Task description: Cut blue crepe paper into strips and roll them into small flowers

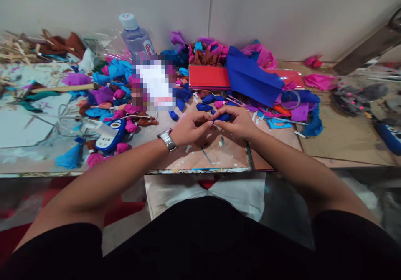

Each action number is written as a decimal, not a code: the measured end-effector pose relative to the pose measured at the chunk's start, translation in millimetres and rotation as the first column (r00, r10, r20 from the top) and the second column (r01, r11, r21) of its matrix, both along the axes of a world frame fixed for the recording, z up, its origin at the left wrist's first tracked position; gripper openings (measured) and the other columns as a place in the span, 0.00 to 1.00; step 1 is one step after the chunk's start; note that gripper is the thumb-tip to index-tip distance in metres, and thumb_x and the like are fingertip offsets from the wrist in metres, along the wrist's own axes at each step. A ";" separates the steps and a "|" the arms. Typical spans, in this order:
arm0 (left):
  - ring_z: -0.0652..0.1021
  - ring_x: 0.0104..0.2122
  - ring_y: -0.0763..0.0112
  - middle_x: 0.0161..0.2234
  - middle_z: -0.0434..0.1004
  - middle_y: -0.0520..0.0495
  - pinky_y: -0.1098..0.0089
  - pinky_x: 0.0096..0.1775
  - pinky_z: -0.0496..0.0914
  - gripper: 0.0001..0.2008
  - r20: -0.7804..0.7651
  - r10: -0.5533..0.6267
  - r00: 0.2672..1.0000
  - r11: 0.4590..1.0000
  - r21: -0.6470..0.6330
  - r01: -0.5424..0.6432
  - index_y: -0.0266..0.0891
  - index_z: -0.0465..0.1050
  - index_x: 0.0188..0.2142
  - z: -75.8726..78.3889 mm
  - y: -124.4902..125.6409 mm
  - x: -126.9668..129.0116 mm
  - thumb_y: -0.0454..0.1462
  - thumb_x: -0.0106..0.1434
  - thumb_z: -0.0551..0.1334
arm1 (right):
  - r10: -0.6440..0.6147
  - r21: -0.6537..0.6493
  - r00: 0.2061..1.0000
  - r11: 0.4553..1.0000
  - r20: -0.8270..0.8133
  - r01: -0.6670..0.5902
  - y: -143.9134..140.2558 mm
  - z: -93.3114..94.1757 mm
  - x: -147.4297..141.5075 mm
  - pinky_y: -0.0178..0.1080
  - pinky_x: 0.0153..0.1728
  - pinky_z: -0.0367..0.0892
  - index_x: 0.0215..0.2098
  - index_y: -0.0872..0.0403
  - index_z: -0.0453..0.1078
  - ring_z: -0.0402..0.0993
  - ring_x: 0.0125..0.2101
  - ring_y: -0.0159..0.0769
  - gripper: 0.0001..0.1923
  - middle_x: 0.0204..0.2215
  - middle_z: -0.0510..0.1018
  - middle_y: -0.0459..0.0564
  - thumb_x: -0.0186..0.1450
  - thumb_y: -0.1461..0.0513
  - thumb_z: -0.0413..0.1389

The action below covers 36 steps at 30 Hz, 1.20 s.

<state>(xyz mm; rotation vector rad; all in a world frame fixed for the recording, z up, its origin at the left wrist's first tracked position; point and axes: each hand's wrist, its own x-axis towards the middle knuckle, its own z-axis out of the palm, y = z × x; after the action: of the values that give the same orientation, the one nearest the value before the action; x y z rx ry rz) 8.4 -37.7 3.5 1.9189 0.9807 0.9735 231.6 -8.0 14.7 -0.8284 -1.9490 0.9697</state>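
The table (pixel 338 142) runs across the middle of the frame, its far half buried in coloured paper and its near edge, at centre, mostly bare apart from small white and grey snippets. The biggest loose piece is a blue sheet (pixel 250 77) right of centre, lying partly over a red sheet (pixel 208 77). Behind these, against the wall, sits a heap of crumpled pink, purple and brown paper (pixel 209 52). At upper left stands a plastic water bottle (pixel 137 36), and under it a blurred patch hides whatever lies there.

To the left of centre many small finished paper buds (pixel 120 94) in pink, purple and blue lie scattered, some around a blue and white power strip (pixel 109 136). A few more blue buds (pixel 205 104) sit just beyond the hands. Judging by these, a good share of the pieces looks already made, while the uncut sheets suggest plenty of material left.

The left hand (pixel 188 127), with a wristwatch (pixel 167 139) on its wrist, and the right hand (pixel 238 123) meet at the centre of the frame, fingertips pinched together around a small dark blue piece of paper (pixel 222 116) and a thin stick or wire that is too small to make out. This piece seems half-shaped, not yet matching the finished ones.
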 end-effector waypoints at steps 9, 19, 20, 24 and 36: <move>0.82 0.33 0.68 0.35 0.87 0.46 0.70 0.36 0.73 0.17 -0.058 0.071 0.996 0.995 0.081 -0.066 0.39 0.85 0.40 6.8 -1.9 -0.2 0.47 0.72 0.62 | 0.012 -0.182 0.995 0.983 -0.097 -0.030 2.6 -6.3 -1.5 0.41 0.42 0.75 0.44 0.53 0.79 0.80 0.39 0.40 0.24 0.41 0.84 0.51 0.59 0.45 0.72; 0.82 0.32 0.68 0.34 0.87 0.47 0.69 0.37 0.73 0.15 -0.055 0.062 0.997 0.995 0.082 -0.057 0.40 0.85 0.38 5.5 -1.3 -1.3 0.46 0.71 0.63 | -0.021 -0.088 0.998 0.996 -0.053 0.016 1.4 -1.8 -2.1 0.42 0.39 0.73 0.35 0.52 0.80 0.78 0.35 0.39 0.21 0.33 0.83 0.49 0.60 0.44 0.70; 0.82 0.33 0.68 0.34 0.87 0.47 0.69 0.38 0.73 0.15 -0.053 0.060 0.997 0.995 0.082 -0.056 0.40 0.85 0.38 5.4 -1.0 -1.3 0.46 0.71 0.63 | -0.016 -0.088 0.998 0.996 -0.056 0.011 1.8 -2.7 -1.8 0.42 0.41 0.74 0.37 0.52 0.80 0.78 0.36 0.39 0.21 0.35 0.84 0.49 0.60 0.44 0.70; 0.82 0.32 0.68 0.33 0.87 0.46 0.69 0.37 0.73 0.18 -0.016 0.064 0.998 0.998 0.028 -0.064 0.39 0.85 0.37 5.1 0.6 -1.0 0.49 0.71 0.63 | 0.003 -0.101 0.993 0.995 -0.114 -0.015 3.2 -8.2 -2.4 0.44 0.50 0.75 0.46 0.51 0.79 0.80 0.47 0.42 0.25 0.47 0.83 0.52 0.58 0.45 0.73; 0.79 0.31 0.70 0.32 0.84 0.47 0.70 0.35 0.71 0.19 -0.001 -0.057 0.998 0.998 -0.028 0.057 0.38 0.82 0.36 -0.2 2.2 0.0 0.50 0.71 0.62 | 0.018 -0.373 0.962 0.920 -0.273 -0.123 2.7 -10.3 -6.7 0.43 0.46 0.79 0.49 0.51 0.78 0.82 0.42 0.40 0.32 0.41 0.85 0.49 0.52 0.46 0.76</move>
<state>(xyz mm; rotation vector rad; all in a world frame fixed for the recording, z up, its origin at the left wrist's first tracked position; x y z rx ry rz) 8.3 -35.6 3.3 1.9148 0.9309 0.9214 224.9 -5.3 4.5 -0.7972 -1.5883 1.4628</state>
